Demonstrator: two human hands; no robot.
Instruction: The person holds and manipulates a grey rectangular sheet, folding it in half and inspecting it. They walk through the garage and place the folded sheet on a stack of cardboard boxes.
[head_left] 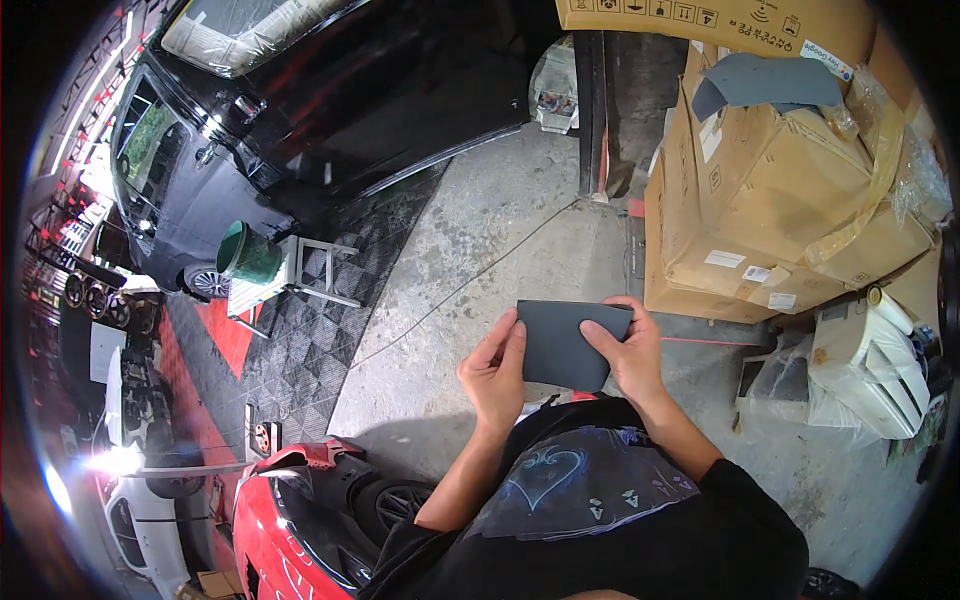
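Grey concrete floor [450, 270] spreads across the middle, meeting black-and-grey checkered floor tiles [295, 370] on the left. Beyond it, across the upper left, stands a glossy black vehicle [390, 120], its dark side catching faint red reflections. Large brown cardboard boxes [760, 205] are piled at the upper right, some with loose clear plastic and tape hanging off them. At the lower left sits a shiny red car [262, 530], only partly in view, with a black-tyred wheel just beside the person's left forearm. The person wears a black short-sleeved shirt [745, 520] printed with a pale blue heart.

Below the boxes, at the right, rests a bulky white object [865, 370] partly wrapped in clear plastic. On the tiles stands a small white-topped desk [262, 293] with grey legs, carrying a dark green round bucket [250, 255]. A limp blue-grey sheet [775, 85] lies draped over the boxes.

Smaller again is the thin dark grey sheet [555, 350] — held up in front of the shirt, above the concrete. Both hands grasp it: the left hand [497, 380] pinches its left edge, while the right hand [633, 355] grips the opposite side — thumb flat on the face, fingers behind.
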